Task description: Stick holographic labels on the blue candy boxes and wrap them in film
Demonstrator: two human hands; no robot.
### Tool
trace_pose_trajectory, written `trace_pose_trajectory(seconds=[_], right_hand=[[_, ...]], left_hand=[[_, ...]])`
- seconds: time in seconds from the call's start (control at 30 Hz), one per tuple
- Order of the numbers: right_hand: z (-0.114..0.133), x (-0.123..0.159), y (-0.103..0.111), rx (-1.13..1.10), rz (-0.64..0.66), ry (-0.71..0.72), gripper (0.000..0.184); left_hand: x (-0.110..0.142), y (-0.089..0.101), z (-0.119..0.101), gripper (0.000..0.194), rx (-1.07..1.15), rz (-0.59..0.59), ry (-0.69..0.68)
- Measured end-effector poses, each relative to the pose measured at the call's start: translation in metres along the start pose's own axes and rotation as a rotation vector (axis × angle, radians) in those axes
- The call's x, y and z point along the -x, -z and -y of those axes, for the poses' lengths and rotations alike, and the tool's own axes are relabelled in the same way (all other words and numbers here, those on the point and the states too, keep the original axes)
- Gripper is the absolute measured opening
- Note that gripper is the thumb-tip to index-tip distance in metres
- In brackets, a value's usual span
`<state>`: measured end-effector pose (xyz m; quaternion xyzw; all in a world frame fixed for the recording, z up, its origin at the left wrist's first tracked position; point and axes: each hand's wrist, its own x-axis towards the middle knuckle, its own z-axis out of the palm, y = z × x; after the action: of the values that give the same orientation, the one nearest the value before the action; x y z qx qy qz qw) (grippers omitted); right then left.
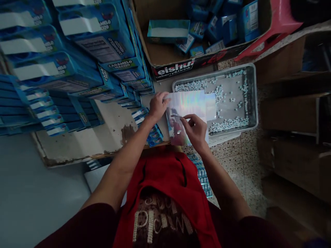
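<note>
A shiny, rainbow-reflecting sheet (192, 103) lies over the left part of a metal tray (256, 100). The tray holds many small pale blue-and-white pellets (230, 124). At the sheet's upper left corner, my left hand (158, 106) has its fingers closed on the edge. My right hand (196, 130) is above the sheet's lower half, thumb and fingers pinching a thin, dark, tweezer-like tool (176, 116). Its tip points left over the sheet. A smaller pale shiny piece (211, 106) sticks out from the sheet's right side.
Stacks of blue candy boxes (98, 44) fill the left of the worktop (103, 137). Small blue packs (154, 132) lie beside my left forearm. Behind the tray stands a cardboard box (162, 57) with loose blue boxes, near a pink plastic stool (279, 31). Brown cartons (289, 113) line the right.
</note>
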<state>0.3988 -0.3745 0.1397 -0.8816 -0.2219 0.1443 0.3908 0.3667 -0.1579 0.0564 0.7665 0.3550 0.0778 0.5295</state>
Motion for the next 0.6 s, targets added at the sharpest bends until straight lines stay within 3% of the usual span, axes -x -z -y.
trace_pose_trajectory(seconds=[0.13, 0.23, 0.33, 0.47, 0.6], right_hand=[[0.02, 0.007, 0.017, -0.287, 0.106, -0.19, 0.026], [0.024, 0.009, 0.018, -0.343, 0.144, -0.229, 0.028], [0.021, 0.012, 0.012, -0.354, 0.16, -0.261, 0.03], [0.015, 0.017, -0.001, -0.382, 0.227, -0.324, 0.034], [0.016, 0.026, -0.018, -0.377, 0.227, -0.371, 0.038]], left_hand=[[0.055, 0.014, -0.002, 0.074, 0.466, 0.28, 0.285], [0.088, 0.02, -0.001, 0.084, 0.687, 0.349, 0.359], [0.109, 0.022, 0.0, 0.074, 0.745, 0.316, 0.398], [0.131, 0.023, 0.006, 0.06, 0.702, 0.176, 0.475], [0.158, 0.035, 0.02, 0.054, 0.636, 0.086, 0.467]])
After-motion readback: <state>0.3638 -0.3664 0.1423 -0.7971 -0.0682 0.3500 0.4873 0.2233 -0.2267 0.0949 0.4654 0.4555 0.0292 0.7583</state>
